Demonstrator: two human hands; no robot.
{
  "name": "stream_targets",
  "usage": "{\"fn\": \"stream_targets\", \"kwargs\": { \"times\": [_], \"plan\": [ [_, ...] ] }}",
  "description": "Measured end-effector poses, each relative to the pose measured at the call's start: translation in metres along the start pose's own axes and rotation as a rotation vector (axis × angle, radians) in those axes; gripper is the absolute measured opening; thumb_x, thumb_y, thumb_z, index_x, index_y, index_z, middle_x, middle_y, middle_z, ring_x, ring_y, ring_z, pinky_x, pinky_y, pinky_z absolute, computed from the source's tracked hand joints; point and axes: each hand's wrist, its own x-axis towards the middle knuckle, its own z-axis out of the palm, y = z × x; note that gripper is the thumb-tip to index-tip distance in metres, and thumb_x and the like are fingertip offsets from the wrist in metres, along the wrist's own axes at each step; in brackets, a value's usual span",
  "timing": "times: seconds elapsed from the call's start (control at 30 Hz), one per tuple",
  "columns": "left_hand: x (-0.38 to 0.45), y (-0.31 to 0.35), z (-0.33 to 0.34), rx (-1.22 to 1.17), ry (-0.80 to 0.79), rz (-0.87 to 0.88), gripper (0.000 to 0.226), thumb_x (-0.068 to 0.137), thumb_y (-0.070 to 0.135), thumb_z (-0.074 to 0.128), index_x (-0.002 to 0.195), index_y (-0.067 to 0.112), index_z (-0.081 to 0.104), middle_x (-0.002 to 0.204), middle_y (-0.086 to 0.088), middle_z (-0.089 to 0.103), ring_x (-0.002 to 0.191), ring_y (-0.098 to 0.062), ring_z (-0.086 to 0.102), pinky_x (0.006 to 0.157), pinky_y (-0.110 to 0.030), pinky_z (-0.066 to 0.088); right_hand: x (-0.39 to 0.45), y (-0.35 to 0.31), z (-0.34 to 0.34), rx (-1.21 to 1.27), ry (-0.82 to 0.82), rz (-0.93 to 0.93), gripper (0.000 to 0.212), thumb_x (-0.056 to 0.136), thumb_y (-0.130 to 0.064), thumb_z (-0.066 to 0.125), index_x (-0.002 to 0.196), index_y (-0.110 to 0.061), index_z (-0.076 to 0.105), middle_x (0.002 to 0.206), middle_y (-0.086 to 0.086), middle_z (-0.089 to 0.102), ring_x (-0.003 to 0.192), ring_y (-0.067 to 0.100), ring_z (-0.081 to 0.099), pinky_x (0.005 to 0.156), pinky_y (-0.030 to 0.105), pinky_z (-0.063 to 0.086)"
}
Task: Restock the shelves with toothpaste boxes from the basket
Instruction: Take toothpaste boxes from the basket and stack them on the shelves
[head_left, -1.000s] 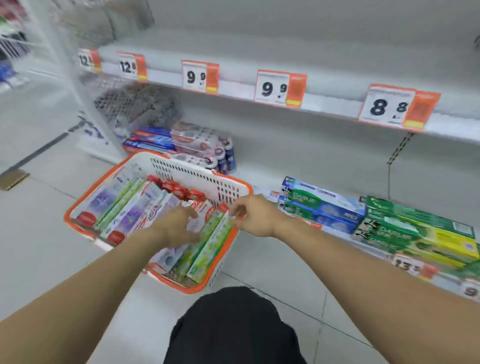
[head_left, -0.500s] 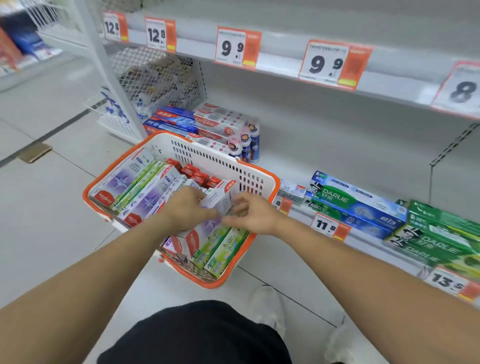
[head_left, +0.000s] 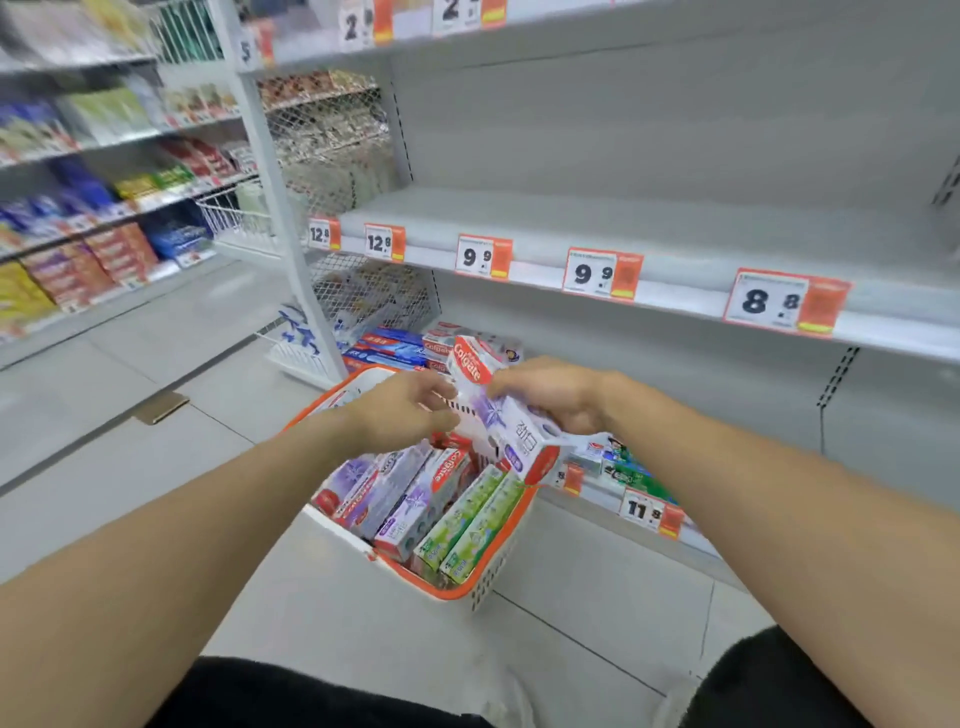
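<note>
Gripping Colgate box (head_left: 501, 415), right hand (head_left: 556, 397) has lifted it above basket (head_left: 498, 566); left hand (head_left: 402, 410) open, touching it.

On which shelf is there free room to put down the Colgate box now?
The middle shelf behind the 9.9 tags lies bare across its width. The bottom shelf is crowded: blue boxes at left, green boxes at right. The basket is full.
</note>
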Motion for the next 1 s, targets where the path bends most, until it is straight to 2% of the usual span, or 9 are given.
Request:
{"fn": "stream_targets", "kwargs": {
  "times": [0.1, 0.23, 0.4, 0.53, 0.63, 0.77, 0.87, 0.93, 1.0],
  "plan": [
    [0.017, -0.035, 0.006, 0.416, -0.039, -0.063, 0.043, 0.092, 0.035, 0.065, 0.13, 0.015, 0.057, 0.121, -0.004, 0.065, 0.103, -0.021, 0.062, 0.092, -0.031, 0.049, 0.001, 0.019, -0.007, 0.112, 0.097, 0.0, 0.04, 0.07, -0.017, 0.064, 0.106, -0.001, 0.061, 0.095, 0.026, 0.069, 0.085, 0.037, 0.065, 0.09, 0.054, 0.054],
    [0.032, -0.103, 0.037, 0.414, -0.174, -0.237, 0.062, 0.092, 0.038, 0.067, 0.144, 0.015, 0.042, 0.138, -0.01, 0.054, 0.117, -0.027, 0.057, 0.098, -0.033, 0.045, 0.022, 0.056, -0.016, 0.076, 0.169, 0.104, 0.035, 0.07, -0.01, 0.063, 0.102, 0.003, 0.064, 0.091, 0.026, 0.07, 0.077, 0.036, 0.067, 0.083, 0.051, 0.056],
    [0.063, -0.162, 0.066, 0.408, -0.237, -0.362, 0.061, 0.091, 0.045, 0.065, 0.133, 0.004, 0.048, 0.109, -0.009, 0.058, 0.099, -0.026, 0.056, 0.087, -0.033, 0.047, 0.063, 0.074, -0.023, 0.129, 0.183, 0.218, 0.028, 0.088, -0.013, 0.069, 0.11, 0.003, 0.065, 0.085, 0.02, 0.075, 0.059, 0.025, 0.071, 0.051, 0.031, 0.057],
    [0.078, -0.169, 0.086, 0.539, -0.407, -0.401, 0.053, 0.098, 0.044, 0.054, 0.123, -0.003, 0.055, 0.105, -0.013, 0.062, 0.095, -0.029, 0.06, 0.074, -0.031, 0.047, 0.091, 0.07, -0.016, 0.164, 0.113, 0.271, 0.015, 0.092, -0.019, 0.068, 0.099, -0.006, 0.066, 0.076, 0.013, 0.075, 0.056, 0.021, 0.072, 0.05, 0.029, 0.057],
    [0.089, -0.161, 0.09, 0.526, -0.452, -0.421, 0.04, 0.091, 0.037, 0.067, 0.112, 0.006, 0.052, 0.097, -0.009, 0.063, 0.085, -0.025, 0.059, 0.06, -0.026, 0.047, 0.1, 0.064, -0.017, 0.127, 0.067, 0.289, 0.01, 0.092, -0.02, 0.069, 0.096, -0.011, 0.066, 0.073, 0.009, 0.076, 0.058, 0.019, 0.072, 0.055, 0.03, 0.059],
    [0.112, -0.14, 0.054, 0.331, -0.474, -0.498, 0.047, 0.082, 0.042, 0.073, 0.099, 0.002, 0.056, 0.081, -0.008, 0.062, 0.07, -0.021, 0.065, 0.06, -0.03, 0.054, 0.099, 0.054, -0.03, 0.057, 0.062, 0.294, 0.025, 0.089, -0.025, 0.073, 0.106, -0.007, 0.066, 0.085, 0.012, 0.077, 0.067, 0.022, 0.074, 0.062, 0.032, 0.059],
    [0.124, -0.12, 0.014, -0.139, -0.477, -0.612, 0.047, 0.076, 0.029, 0.073, 0.105, -0.005, 0.06, 0.085, -0.02, 0.067, 0.071, -0.032, 0.07, 0.07, -0.041, 0.061, 0.088, 0.047, -0.043, 0.065, 0.101, 0.289, 0.04, 0.087, -0.027, 0.074, 0.115, 0.0, 0.065, 0.093, 0.018, 0.076, 0.075, 0.029, 0.073, 0.075, 0.039, 0.061],
    [0.121, -0.101, -0.01, -0.31, -0.516, -0.614, 0.058, 0.07, 0.025, 0.072, 0.117, -0.007, 0.062, 0.094, -0.027, 0.067, 0.083, -0.038, 0.071, 0.086, -0.05, 0.059, 0.079, 0.038, -0.052, 0.088, 0.138, 0.258, 0.034, 0.088, -0.025, 0.072, 0.11, 0.0, 0.067, 0.085, 0.015, 0.076, 0.065, 0.025, 0.072, 0.066, 0.033, 0.06],
    [0.113, -0.083, -0.026, -0.411, -0.511, -0.546, 0.055, 0.064, 0.02, 0.077, 0.112, -0.003, 0.066, 0.094, -0.026, 0.067, 0.083, -0.036, 0.07, 0.085, -0.048, 0.06, 0.067, 0.027, -0.061, 0.088, 0.151, 0.231, 0.025, 0.089, -0.024, 0.07, 0.102, -0.003, 0.068, 0.078, 0.014, 0.075, 0.058, 0.022, 0.07, 0.056, 0.029, 0.058]
  ]
}}
